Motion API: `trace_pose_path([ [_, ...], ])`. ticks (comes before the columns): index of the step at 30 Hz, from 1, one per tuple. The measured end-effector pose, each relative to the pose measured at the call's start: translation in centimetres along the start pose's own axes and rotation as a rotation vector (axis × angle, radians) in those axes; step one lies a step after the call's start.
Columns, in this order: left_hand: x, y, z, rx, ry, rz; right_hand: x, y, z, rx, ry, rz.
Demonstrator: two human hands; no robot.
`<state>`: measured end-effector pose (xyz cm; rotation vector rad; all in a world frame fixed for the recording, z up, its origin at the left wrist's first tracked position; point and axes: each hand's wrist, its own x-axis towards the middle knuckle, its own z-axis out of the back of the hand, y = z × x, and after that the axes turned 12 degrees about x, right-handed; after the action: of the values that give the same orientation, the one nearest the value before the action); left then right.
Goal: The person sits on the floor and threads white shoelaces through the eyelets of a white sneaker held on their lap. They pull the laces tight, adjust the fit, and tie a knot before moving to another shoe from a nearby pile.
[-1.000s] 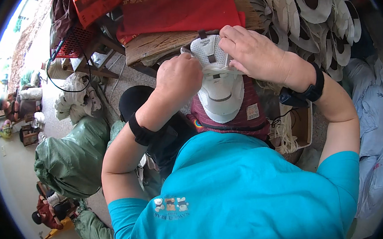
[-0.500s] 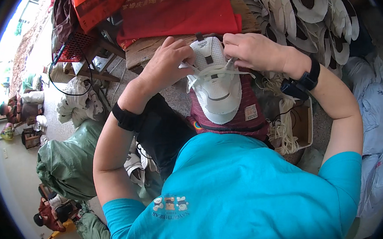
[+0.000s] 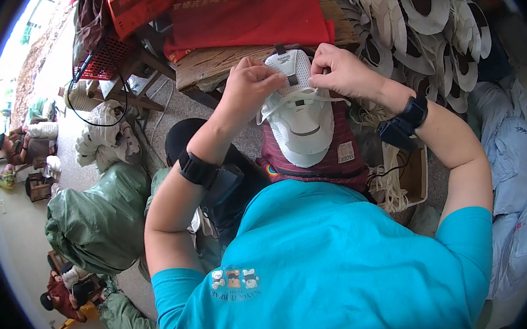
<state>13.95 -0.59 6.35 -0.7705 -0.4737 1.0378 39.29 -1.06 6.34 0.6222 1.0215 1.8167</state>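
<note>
Left hand (image 3: 247, 87) and right hand (image 3: 349, 76) are pinching, contents unclear, beside the white shoe upper (image 3: 302, 133); uneven tugging could be tangling that lace (image 3: 326, 99)!

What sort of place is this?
Looks like a small shoe workshop, maybe one doing lacing or assembly. Clues: a white shoe being worked on, many similar pale shoe uppers bunched at upper right, and a box holding pale laces.
</note>
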Motion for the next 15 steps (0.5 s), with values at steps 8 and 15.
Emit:
trace_pose_path([
  [8, -3.4, -7.4, 4.8, -0.824, 0.089, -0.228, 0.1, 5.9, 0.3, 0.621, 0.014, -0.237],
  [15, -2.9, -2.0, -0.3, -0.635, -0.072, 0.244, 0.9, 3.4, -1.6, -0.325, -0.087, 0.367],
])
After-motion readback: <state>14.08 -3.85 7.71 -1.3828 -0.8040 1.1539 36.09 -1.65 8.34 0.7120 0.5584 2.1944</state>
